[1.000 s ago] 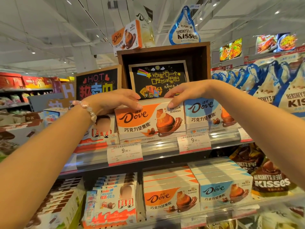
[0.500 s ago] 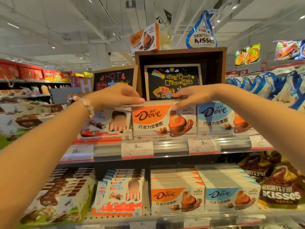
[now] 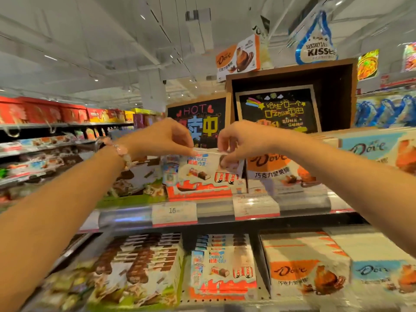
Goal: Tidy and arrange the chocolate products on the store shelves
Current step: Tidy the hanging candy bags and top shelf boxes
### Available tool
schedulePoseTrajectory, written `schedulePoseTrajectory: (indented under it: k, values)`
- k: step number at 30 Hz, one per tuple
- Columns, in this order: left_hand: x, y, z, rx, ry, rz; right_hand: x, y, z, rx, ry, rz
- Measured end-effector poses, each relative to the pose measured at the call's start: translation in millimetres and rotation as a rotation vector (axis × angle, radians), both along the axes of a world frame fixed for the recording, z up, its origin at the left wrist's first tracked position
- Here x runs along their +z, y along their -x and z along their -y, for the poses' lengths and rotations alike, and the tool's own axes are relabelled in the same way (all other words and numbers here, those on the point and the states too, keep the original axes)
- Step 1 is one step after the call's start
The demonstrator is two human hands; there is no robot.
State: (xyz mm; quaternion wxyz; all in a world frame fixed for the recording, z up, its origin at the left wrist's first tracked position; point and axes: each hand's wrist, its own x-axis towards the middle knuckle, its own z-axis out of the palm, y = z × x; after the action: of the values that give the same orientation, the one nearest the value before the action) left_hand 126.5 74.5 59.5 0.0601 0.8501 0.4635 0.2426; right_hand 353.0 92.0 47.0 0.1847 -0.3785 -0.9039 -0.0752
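Observation:
A white and orange Kinder chocolate box (image 3: 202, 176) stands at the front of the upper shelf (image 3: 213, 213). My left hand (image 3: 164, 138) pinches its top left edge. My right hand (image 3: 238, 143) curls over its top right corner, fingertips on the front face. Right of it stands an orange Dove box (image 3: 283, 174), then a blue Dove box (image 3: 378, 149). The frame is blurred by motion.
Price tags (image 3: 174, 213) line the shelf rail. Below lie stacks of Kinder boxes (image 3: 221, 273), orange Dove boxes (image 3: 308, 271) and brown-and-green boxes (image 3: 135, 266). A black HOT sign (image 3: 198, 118) and a wooden display crate (image 3: 292, 95) stand behind. Blue Hershey's bags (image 3: 387, 111) hang at the right.
Both hands have left the top of the orange Dove box and moved left onto the Kinder box. The view has swung left.

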Motion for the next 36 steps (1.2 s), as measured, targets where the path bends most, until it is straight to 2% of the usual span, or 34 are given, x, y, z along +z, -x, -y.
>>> schedulePoseTrajectory:
  k: [3,13,19,26,36]
  values:
    - [2,13,-3,-0.010,-0.026,-0.015,-1,7,-1,-0.044,-0.004,-0.033]
    - [-4,19,-12,-0.075,0.089,-0.205,-15,20,-2,-0.140,0.143,-0.060]
    - [-6,19,-12,-0.094,0.123,-0.140,-8,23,-1,-0.170,0.162,0.015]
    - [-16,22,-7,-0.133,0.105,0.033,-4,18,1,-0.103,0.183,-0.075]
    - [-20,26,-5,-0.137,0.123,0.085,-2,18,1,-0.053,0.189,-0.122]
